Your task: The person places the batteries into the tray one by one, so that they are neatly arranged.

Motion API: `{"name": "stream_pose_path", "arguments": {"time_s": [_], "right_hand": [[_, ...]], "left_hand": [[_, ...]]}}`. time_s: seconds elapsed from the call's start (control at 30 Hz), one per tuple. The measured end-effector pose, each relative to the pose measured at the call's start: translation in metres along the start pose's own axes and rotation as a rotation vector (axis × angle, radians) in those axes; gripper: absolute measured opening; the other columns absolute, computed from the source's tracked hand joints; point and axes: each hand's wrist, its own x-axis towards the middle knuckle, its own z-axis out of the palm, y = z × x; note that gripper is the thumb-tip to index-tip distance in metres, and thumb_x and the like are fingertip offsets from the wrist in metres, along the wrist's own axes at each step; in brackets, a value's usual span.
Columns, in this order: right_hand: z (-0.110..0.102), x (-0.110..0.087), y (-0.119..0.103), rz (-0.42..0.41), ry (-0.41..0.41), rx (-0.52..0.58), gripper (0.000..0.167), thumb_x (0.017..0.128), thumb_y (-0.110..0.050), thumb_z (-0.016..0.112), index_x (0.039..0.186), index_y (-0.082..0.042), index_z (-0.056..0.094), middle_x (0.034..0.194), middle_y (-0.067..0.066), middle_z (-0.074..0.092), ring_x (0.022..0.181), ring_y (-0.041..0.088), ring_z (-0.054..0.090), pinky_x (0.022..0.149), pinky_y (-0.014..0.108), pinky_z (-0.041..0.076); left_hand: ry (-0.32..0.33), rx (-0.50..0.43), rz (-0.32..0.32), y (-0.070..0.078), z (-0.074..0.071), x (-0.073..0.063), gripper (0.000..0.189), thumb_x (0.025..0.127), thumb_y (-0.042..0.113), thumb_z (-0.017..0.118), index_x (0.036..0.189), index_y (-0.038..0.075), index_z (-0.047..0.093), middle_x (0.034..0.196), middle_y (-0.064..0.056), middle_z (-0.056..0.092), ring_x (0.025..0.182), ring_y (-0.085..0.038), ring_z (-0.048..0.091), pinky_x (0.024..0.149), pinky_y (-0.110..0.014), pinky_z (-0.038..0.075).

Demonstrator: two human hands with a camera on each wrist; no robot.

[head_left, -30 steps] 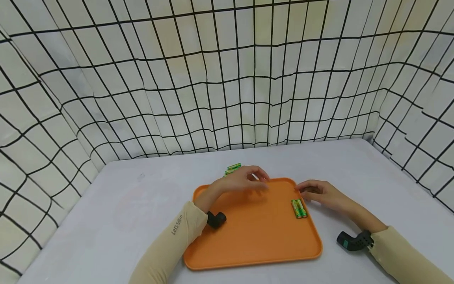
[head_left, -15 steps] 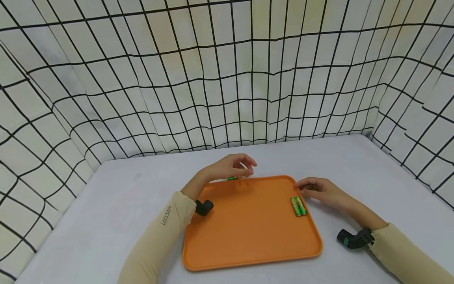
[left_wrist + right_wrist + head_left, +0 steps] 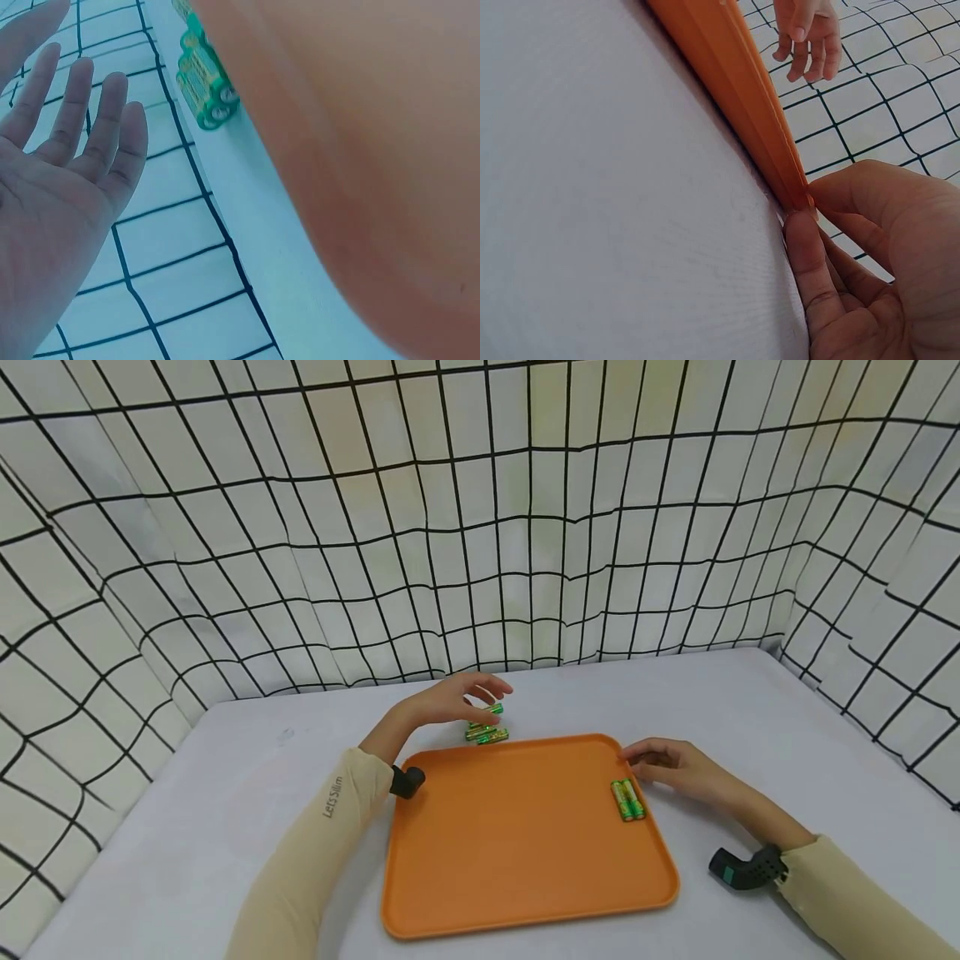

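Observation:
An orange tray (image 3: 525, 835) lies on the white table. Two green batteries (image 3: 627, 800) lie side by side on it near the right rim. Behind its far edge is a small group of green batteries (image 3: 486, 735), partly covered by my left hand (image 3: 450, 697). That hand hovers over them with relaxed, spread fingers and an empty palm; the left wrist view shows the batteries (image 3: 206, 90) apart from its fingers. My right hand (image 3: 682, 768) is at the tray's far right corner, where thumb and forefinger pinch the tray rim (image 3: 757, 112) in the right wrist view.
A white table (image 3: 225, 810) extends around the tray. White walls with a black grid (image 3: 465, 552) enclose it at the back and sides. A black wrist camera (image 3: 408, 782) is above the tray's left edge, and another wrist camera (image 3: 742, 868) sits on the right arm.
My left hand has moved left and away from me, from over the tray to above the batteries behind it. The right hand has stayed at the tray corner.

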Motion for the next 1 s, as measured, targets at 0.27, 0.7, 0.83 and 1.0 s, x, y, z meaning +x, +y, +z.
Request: {"name": "stream_pose_path", "arguments": {"time_s": [0.27,0.7,0.83,1.0], "right_hand": [[0.001,0.002,0.000,-0.012,-0.011,0.009,0.032,0.098,-0.014,0.058,0.125,0.004,0.059,0.118,0.020,0.062,0.095,0.004,0.059,0.081,0.020,0.050],[0.002,0.002,0.005,-0.040,-0.022,0.013,0.031,0.099,-0.014,0.057,0.125,0.003,0.059,0.120,0.020,0.061,0.098,0.004,0.059,0.084,0.019,0.049],[0.003,0.001,0.005,-0.054,-0.030,0.025,0.031,0.099,-0.012,0.057,0.125,0.004,0.059,0.118,0.020,0.062,0.096,0.004,0.059,0.082,0.020,0.049],[0.001,0.000,0.005,-0.051,-0.019,0.020,0.031,0.099,-0.013,0.057,0.125,0.004,0.059,0.120,0.020,0.062,0.098,0.005,0.060,0.083,0.020,0.049]], "left_hand": [[-0.001,-0.049,-0.024,-0.016,-0.015,-0.006,0.051,0.088,0.007,0.071,0.136,0.000,0.052,0.137,-0.025,0.050,0.126,-0.040,0.050,0.101,-0.043,0.045],[-0.048,-0.031,-0.094,-0.042,-0.032,-0.004,0.046,0.094,0.006,0.064,0.138,0.000,0.051,0.139,-0.022,0.050,0.124,-0.037,0.054,0.097,-0.043,0.047],[-0.068,-0.009,-0.141,-0.045,-0.033,0.000,0.045,0.095,0.008,0.063,0.138,0.005,0.053,0.137,-0.017,0.053,0.123,-0.031,0.054,0.092,-0.039,0.049],[-0.112,0.023,-0.149,-0.042,-0.033,0.010,0.044,0.096,0.007,0.061,0.139,0.007,0.053,0.135,-0.013,0.056,0.119,-0.026,0.056,0.089,-0.036,0.051]]}}
